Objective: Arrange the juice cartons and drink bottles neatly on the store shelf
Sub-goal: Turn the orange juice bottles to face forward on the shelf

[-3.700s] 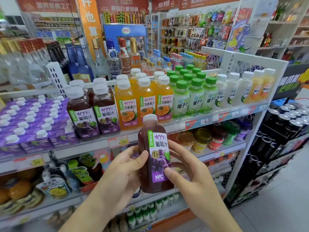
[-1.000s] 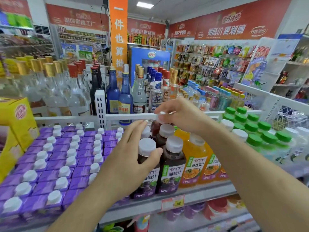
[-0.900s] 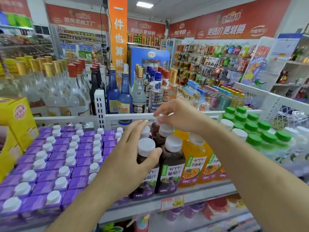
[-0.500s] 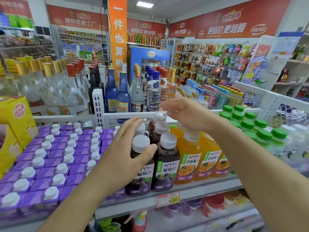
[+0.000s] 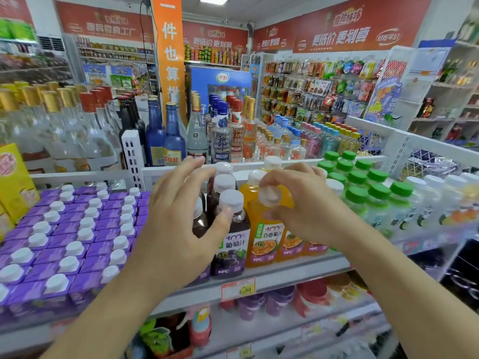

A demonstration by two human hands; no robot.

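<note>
Hands (image 5: 181, 224) (image 5: 305, 206) touch three grape bottles (image 5: 230, 237), one orange (image 5: 264, 237).

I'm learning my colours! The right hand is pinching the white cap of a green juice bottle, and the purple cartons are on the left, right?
Almost. The head view shows the right hand pinching the white cap of an orange juice bottle, not a green one. The green-capped bottles stand further right, untouched. The purple cartons are indeed on the left.

Purple cartons (image 5: 77, 242), white caps; orange juice bottle (image 5: 261, 237); green-capped bottles (image 5: 363, 187).
</note>
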